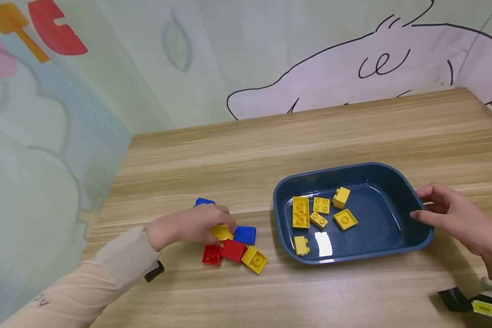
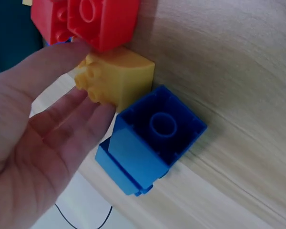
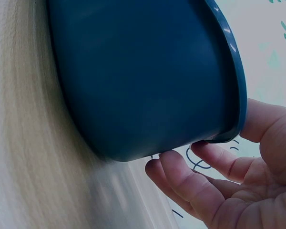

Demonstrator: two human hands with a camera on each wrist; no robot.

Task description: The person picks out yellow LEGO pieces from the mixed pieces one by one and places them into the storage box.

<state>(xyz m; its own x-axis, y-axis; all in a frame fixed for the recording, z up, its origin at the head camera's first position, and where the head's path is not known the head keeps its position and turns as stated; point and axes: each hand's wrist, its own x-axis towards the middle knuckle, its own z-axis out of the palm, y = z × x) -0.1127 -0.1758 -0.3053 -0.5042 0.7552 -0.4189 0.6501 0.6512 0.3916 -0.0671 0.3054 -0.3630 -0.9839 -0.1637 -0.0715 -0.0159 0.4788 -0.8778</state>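
My left hand (image 1: 197, 223) reaches into a loose group of toy building bricks and pinches a yellow brick (image 2: 117, 78) between thumb and fingers. Beside that brick lie blue bricks (image 2: 145, 138) and red bricks (image 2: 107, 21). In the head view a blue brick (image 1: 245, 235) is right of the fingers, and a yellow brick (image 1: 254, 259) lies nearer the front. With my right hand (image 1: 451, 212) I grip the right end of a dark blue tray (image 1: 352, 257), thumb over the rim and fingers outside the wall (image 3: 148, 81).
Several yellow bricks, among them a long one (image 1: 301, 212) and a flat square one (image 1: 345, 219), lie inside the tray, mostly toward its left. The wooden table (image 1: 213, 159) meets a wall with painted drawings (image 1: 352, 68) at the back.
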